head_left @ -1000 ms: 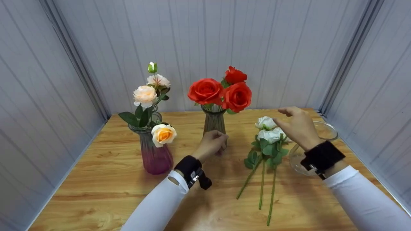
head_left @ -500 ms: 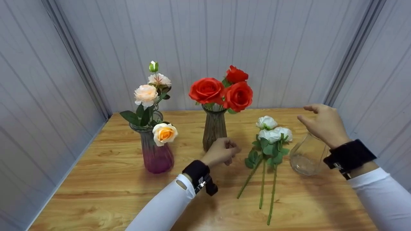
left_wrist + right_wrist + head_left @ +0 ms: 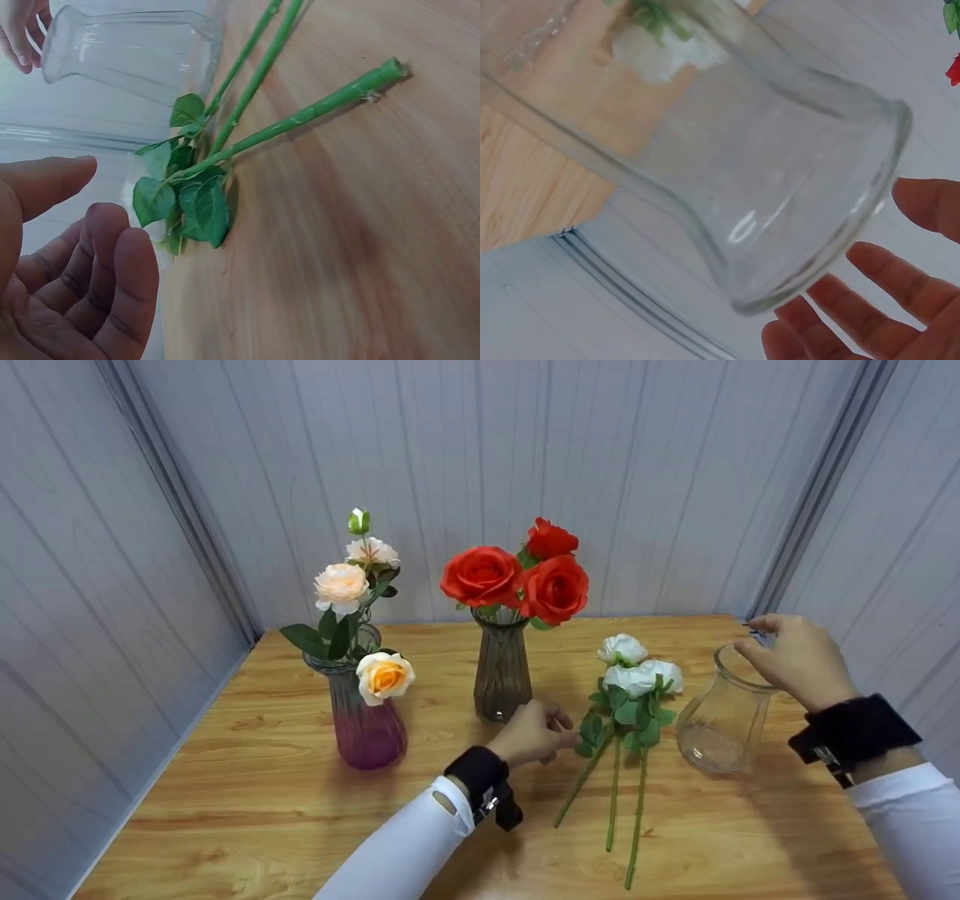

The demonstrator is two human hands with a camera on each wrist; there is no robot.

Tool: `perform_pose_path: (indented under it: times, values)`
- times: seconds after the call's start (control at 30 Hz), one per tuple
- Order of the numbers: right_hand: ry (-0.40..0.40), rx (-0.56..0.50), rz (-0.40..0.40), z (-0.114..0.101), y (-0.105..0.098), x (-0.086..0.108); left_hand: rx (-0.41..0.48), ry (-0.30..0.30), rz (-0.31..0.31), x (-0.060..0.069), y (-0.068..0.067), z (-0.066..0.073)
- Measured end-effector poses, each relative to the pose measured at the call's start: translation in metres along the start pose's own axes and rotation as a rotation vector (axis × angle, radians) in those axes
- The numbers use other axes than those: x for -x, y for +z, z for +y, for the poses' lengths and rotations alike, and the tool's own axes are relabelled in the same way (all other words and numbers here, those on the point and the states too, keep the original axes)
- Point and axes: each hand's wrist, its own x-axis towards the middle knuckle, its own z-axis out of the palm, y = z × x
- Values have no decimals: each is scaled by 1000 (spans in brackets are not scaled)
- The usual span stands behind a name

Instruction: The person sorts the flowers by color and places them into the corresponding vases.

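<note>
Three white roses lie on the table, their green stems toward the front edge. My left hand is just left of their leaves, fingers loosely bent around nothing; the left wrist view shows a gap between thumb and fingers. At the right stands an empty clear glass vase. My right hand is at its rim, thumb and fingers apart. In the right wrist view the fingertips are close beside the vase rim; whether they touch it I cannot tell.
A grey vase with red roses stands at the middle back. On the left is a grey-purple vase holding pale flowers. Wall panels enclose the wooden table at the back and sides.
My right hand has moved right, from above the white roses to the clear vase's rim. The left hand has come right and toward the front, from the grey vase to near the rose leaves.
</note>
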Motion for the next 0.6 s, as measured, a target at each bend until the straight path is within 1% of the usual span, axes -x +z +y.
perform_pose_path:
  times: [0.13, 0.23, 0.37, 0.47, 0.6]
  values:
    - [37, 24, -29, 13, -3, 0, -24, -17, -7, -4, 10, -1]
    - [58, 37, -52, 22, -4, 0, -60, -30, -1, -7, 16, -2]
    - [64, 33, -68, 33, -2, -1, -167, -24, 11, -11, 23, -3]
    - [60, -17, -62, 39, 2, -2, -234, -27, 6, -15, 28, -3]
    - [68, -126, -56, 44, 7, -1, -282, -55, -9, -21, 36, -3]
